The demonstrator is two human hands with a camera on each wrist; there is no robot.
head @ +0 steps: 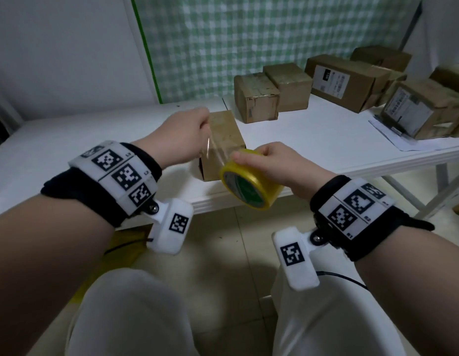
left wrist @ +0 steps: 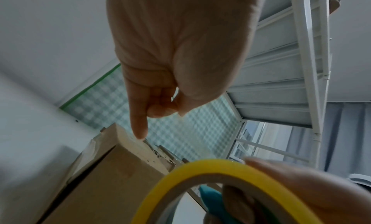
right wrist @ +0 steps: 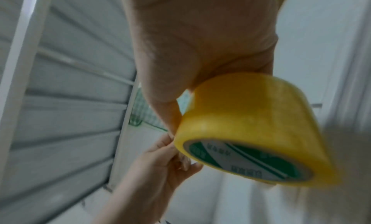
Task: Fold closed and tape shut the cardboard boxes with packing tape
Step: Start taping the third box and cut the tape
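A small brown cardboard box [head: 224,140] stands near the front edge of the white table [head: 313,140]; its side seam gapes dark in the left wrist view [left wrist: 112,171]. My right hand [head: 279,163] grips a yellow roll of packing tape [head: 251,183], held in front of the box. A clear strip of tape [head: 215,150] stretches from the roll up to my left hand [head: 183,136], which pinches its free end above the box's left side. The roll [right wrist: 253,129] fills the right wrist view, and its rim [left wrist: 210,168] shows in the left wrist view.
Several closed cardboard boxes [head: 256,97] stand at the back right of the table, some with white labels [head: 331,80]. Papers [head: 398,137] lie under the far right box. A green checked cloth [head: 249,34] hangs behind. My knees are below the table edge.
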